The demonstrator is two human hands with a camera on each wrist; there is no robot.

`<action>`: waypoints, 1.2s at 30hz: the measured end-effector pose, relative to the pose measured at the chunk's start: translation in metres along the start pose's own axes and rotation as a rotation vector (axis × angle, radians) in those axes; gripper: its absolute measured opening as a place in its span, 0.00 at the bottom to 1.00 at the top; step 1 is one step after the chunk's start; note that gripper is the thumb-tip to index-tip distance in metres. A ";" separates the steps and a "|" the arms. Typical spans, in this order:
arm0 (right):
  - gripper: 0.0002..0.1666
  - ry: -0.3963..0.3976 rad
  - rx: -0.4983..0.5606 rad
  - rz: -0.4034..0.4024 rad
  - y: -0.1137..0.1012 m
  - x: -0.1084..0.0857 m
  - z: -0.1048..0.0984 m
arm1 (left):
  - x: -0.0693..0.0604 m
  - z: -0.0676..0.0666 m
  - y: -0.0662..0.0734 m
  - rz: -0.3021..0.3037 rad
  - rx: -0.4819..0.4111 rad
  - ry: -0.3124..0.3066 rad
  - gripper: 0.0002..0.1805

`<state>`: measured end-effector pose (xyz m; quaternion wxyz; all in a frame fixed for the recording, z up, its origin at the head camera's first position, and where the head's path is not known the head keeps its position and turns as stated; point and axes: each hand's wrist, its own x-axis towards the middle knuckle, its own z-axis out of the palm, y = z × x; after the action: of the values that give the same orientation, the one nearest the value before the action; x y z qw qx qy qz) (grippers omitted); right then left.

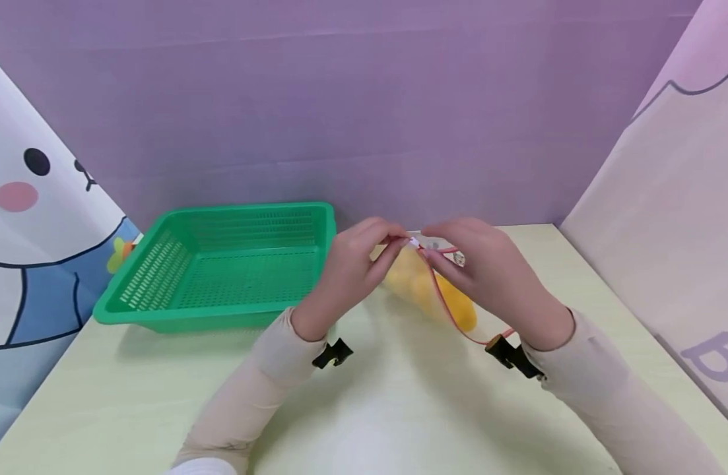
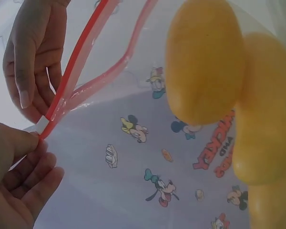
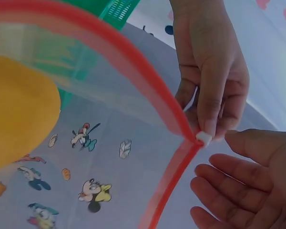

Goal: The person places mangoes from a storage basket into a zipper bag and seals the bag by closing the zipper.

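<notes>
A clear zipper bag (image 2: 128,186) with red edging and printed cartoon figures hangs upright between my hands, its mouth parted. Smooth yellow rounded things (image 2: 205,62) lie inside it; their kind cannot be told. My left hand (image 1: 358,257) pinches the bag's red corner by the white zip slider (image 3: 203,138), thumb and fingertips at its end. Close beside that corner is my right hand (image 1: 488,270), its fingers loosely bent and spread. In the right wrist view its fingers (image 3: 233,164) appear just apart from the slider, gripping nothing.
A green perforated plastic basket (image 1: 251,313) stands to the left on the pale table (image 1: 364,422). Behind rises a purple backdrop (image 1: 364,99), with printed cloth panels on both sides. Dark clips (image 1: 332,354) are fixed at both sleeve cuffs.
</notes>
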<state>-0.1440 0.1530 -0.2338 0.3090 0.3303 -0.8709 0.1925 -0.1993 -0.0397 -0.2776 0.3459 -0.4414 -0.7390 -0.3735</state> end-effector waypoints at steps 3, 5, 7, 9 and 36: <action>0.15 -0.048 -0.013 -0.002 -0.002 0.010 -0.001 | 0.004 0.003 0.000 -0.012 -0.022 0.032 0.04; 0.14 -0.071 -0.015 0.007 -0.003 0.016 -0.002 | 0.006 0.004 0.001 -0.020 -0.032 0.054 0.04; 0.12 -0.088 -0.013 0.027 -0.004 0.022 -0.004 | 0.008 0.005 0.002 -0.030 -0.038 0.073 0.04; 0.09 -0.112 -0.007 0.071 -0.004 0.026 -0.005 | 0.009 0.005 0.002 -0.040 -0.049 0.089 0.04; 0.02 -0.126 0.128 0.172 -0.001 0.037 0.001 | 0.013 -0.001 0.001 -0.089 -0.142 0.144 0.04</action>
<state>-0.1652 0.1347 -0.2104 0.2143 0.2849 -0.8996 0.2523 -0.2035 -0.0352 -0.2658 0.3488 -0.4036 -0.7028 -0.4707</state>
